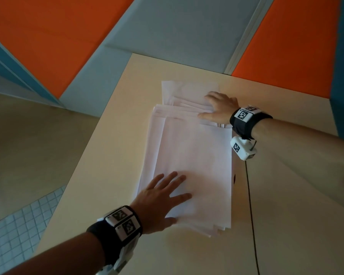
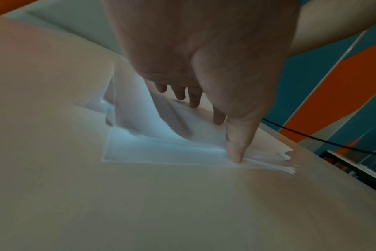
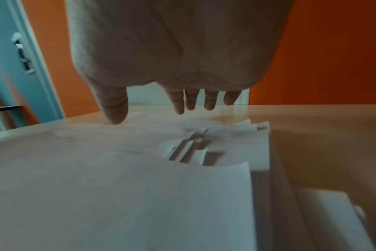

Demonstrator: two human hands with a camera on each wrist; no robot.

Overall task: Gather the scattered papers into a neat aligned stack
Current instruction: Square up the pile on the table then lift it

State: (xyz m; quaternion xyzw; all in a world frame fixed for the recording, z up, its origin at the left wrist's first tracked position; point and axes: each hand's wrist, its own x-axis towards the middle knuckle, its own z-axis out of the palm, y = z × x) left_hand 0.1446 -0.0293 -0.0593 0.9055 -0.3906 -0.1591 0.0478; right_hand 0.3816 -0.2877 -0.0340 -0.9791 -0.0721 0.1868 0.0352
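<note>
A loose pile of white papers lies on the beige table, its sheets fanned out at the far end and at the near right corner. My left hand lies flat with spread fingers on the pile's near left part; in the left wrist view its thumb presses the sheet edges. My right hand rests with straight fingers on the fanned sheets at the far right edge of the pile. In the right wrist view the fingertips hover just over the papers.
The table's left edge runs close beside the pile, with floor below. A dark seam or cable crosses the table right of the pile. Orange and grey wall panels stand behind the far edge.
</note>
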